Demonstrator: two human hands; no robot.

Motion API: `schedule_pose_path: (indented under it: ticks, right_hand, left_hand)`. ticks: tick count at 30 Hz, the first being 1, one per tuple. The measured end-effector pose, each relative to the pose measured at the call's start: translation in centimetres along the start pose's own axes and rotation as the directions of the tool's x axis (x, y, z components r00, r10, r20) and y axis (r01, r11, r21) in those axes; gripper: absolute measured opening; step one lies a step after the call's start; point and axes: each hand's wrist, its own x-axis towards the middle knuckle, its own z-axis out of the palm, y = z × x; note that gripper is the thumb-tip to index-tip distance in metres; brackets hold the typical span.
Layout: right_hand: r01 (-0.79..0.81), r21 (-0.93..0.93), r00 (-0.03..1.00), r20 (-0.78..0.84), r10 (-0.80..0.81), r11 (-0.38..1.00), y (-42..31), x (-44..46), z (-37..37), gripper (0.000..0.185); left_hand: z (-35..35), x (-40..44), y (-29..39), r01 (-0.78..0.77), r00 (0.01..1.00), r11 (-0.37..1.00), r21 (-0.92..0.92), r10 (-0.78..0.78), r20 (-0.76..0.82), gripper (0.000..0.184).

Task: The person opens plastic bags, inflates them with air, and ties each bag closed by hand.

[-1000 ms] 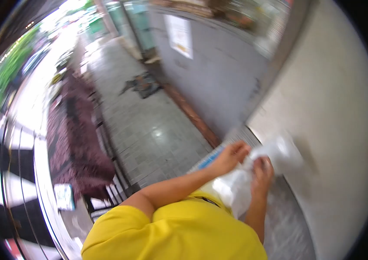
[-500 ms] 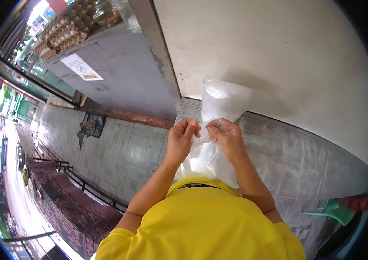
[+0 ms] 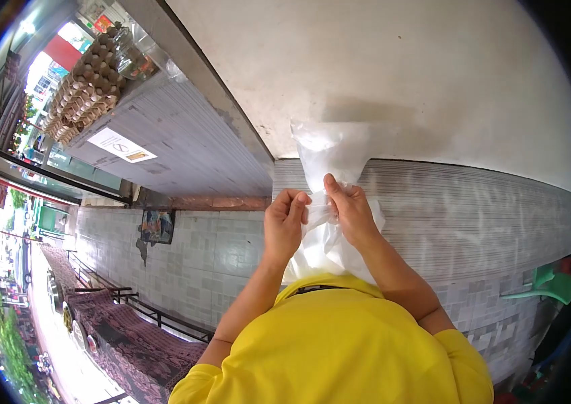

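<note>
A white, translucent plastic bag lies on the striped surface in front of me, its far end up against the wall. Its narrow middle is gathered between my hands, and more white plastic spreads below them toward my shirt. My left hand is closed, pinching the gathered plastic between thumb and fingers. Close beside it, my right hand is closed on the same plastic, with the thumb stretched out along the top. What lies inside the bag, if anything, I cannot make out.
A pale wall rises beyond the striped surface. To the left, a grey counter carries egg trays and a glass jar. A patterned cloth covers a table by a railing. A green chair stands right.
My right thumb has straightened and lifted from its bent pinch. Both hands still grip the plastic. The view has turned, so the counter and egg trays appear shifted.
</note>
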Motion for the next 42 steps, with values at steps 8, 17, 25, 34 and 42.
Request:
schedule_pose_path:
  ticks: [8,17,25,34,42]
  right_hand:
    - [0.025,-0.028,0.982,0.190,-0.019,0.999,-0.7,-0.1,0.1,0.014]
    - [-0.007,0.048,0.981,0.193,-0.003,0.999,-0.5,0.2,-0.4,0.013]
    - [-0.010,0.069,0.984,0.179,-0.003,0.998,0.4,0.5,-0.9,0.023]
    - [-0.044,0.048,0.995,0.090,0.039,0.998,0.1,0.3,-0.8,0.031]
    - [-0.123,0.089,0.975,0.199,0.103,0.988,-0.2,0.6,-0.7,0.018]
  left_hand:
    - [0.2,0.2,-0.4,-0.029,0.998,0.999,0.037,0.031,-0.050,0.024]
    - [0.1,0.5,0.3,-0.043,0.999,0.998,-0.038,0.044,0.012,0.016]
    - [-0.5,0.8,1.7,-0.065,0.997,0.971,0.230,0.051,0.065,0.011]
    - [-0.6,0.7,1.4,-0.044,0.999,0.980,0.194,0.048,-0.017,0.013]
    - [0.1,0.5,1.7,-0.076,0.997,0.977,0.199,0.070,0.037,0.013]
